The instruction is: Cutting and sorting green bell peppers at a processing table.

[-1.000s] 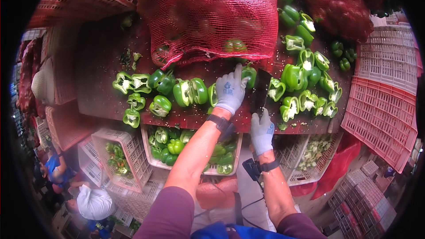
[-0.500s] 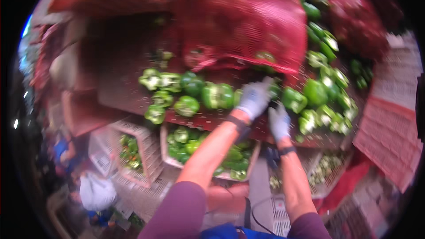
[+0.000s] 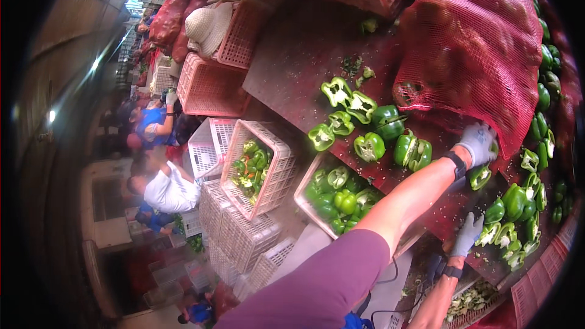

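Observation:
My left hand (image 3: pixel 478 142), in a pale glove, reaches into the mouth of a red mesh sack (image 3: pixel 466 55); its fingers are partly hidden, so what it touches there does not show. Below it, my right hand (image 3: pixel 468 234), gloved too, is at the table edge with its fingers stretched out and no held thing visible. A cut green bell pepper (image 3: pixel 480 176) lies between the hands. Left of the sack, several halved peppers (image 3: pixel 369 147) rest on the dark red table (image 3: pixel 292 61). More whole and cut peppers (image 3: pixel 515 201) lie close to the right hand.
Below the table edge, a crate (image 3: pixel 300 192) holds green peppers. Another crate (image 3: pixel 286 161) of pepper pieces stands on stacked crates (image 3: pixel 247 237). Pale scraps (image 3: pixel 472 301) fill a container by my right forearm. Other people work at left, one in a white shirt (image 3: pixel 173 189).
The view has swung left, so table and sack sit farther right and tilted. My left hand has moved up to the sack mouth; my right hand is farther from it, by the table edge.

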`<state>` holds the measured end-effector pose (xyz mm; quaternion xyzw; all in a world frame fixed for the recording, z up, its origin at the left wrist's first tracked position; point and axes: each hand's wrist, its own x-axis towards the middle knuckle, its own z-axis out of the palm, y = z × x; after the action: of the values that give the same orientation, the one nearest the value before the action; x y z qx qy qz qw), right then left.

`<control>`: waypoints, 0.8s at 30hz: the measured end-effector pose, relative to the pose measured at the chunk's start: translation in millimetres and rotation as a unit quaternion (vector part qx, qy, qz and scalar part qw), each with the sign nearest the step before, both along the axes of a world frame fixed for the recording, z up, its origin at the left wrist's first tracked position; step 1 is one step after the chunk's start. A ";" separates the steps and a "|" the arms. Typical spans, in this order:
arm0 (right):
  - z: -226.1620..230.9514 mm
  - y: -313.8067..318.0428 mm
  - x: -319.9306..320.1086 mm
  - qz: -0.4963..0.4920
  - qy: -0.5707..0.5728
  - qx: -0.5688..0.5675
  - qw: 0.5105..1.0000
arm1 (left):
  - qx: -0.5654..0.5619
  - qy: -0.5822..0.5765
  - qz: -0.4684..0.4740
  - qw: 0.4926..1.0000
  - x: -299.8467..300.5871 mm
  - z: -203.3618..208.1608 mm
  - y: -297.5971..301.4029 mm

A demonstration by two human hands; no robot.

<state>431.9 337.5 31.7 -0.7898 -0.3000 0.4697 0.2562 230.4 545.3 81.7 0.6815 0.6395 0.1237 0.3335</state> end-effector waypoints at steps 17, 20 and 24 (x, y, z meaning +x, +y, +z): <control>126.3 10.0 -66.4 0.245 -0.202 -0.001 0.948 | 0.016 -0.170 0.002 0.985 -34.7 -13.5 -102.0; 123.6 21.3 -68.5 0.251 -0.185 -0.031 0.950 | 0.045 -0.161 0.015 0.986 -34.8 -17.8 -103.2; 119.7 39.2 -61.6 0.302 -0.163 -0.038 0.938 | 0.022 -0.157 0.018 0.987 -43.3 -19.7 -104.4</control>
<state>370.3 376.8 151.4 -0.7370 -0.5442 0.4004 0.0196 187.1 440.9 62.0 0.6491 0.5883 0.2490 0.4129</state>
